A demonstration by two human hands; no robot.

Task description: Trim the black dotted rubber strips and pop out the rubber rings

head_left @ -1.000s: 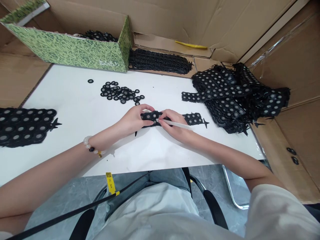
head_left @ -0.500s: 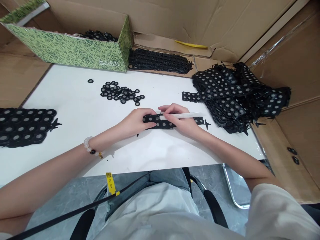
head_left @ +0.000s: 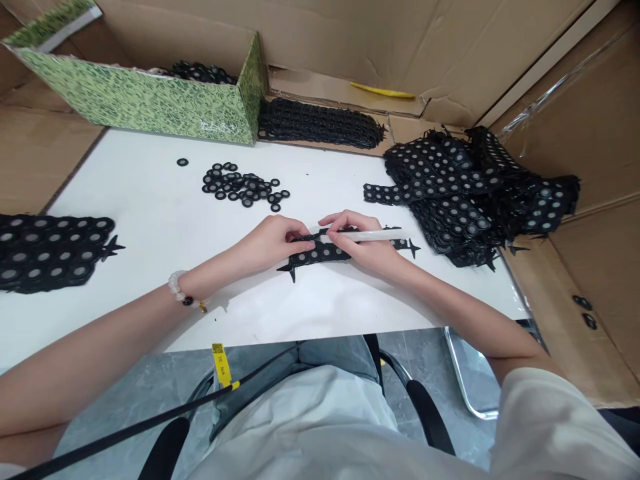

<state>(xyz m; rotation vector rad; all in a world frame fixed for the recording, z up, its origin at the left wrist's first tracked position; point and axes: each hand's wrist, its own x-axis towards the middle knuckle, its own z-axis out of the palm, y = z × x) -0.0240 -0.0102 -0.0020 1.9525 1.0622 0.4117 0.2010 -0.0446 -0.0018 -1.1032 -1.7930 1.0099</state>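
Observation:
A black strip of linked rings (head_left: pixel 320 254) lies on the white table (head_left: pixel 150 220) in front of me. My left hand (head_left: pixel 273 243) pinches its left end, fingers closed on it. My right hand (head_left: pixel 363 243) grips a thin white stick (head_left: pixel 370 235) and holds its tip against the top of the strip, covering the strip's middle. The strip's right end with a star-shaped tip (head_left: pixel 413 248) shows past my right hand.
Several loose black rings (head_left: pixel 243 185) lie farther back. A green patterned box (head_left: pixel 140 93) holding rings stands at the back left. Piles of black ring strips sit at the right (head_left: pixel 475 190), left edge (head_left: pixel 47 252) and back (head_left: pixel 317 123). Cardboard walls surround the table.
My right hand moved rightward along the strip and turned the white stick level. The strip's left end shifted down toward me, so its pointed tip now shows below my left hand.

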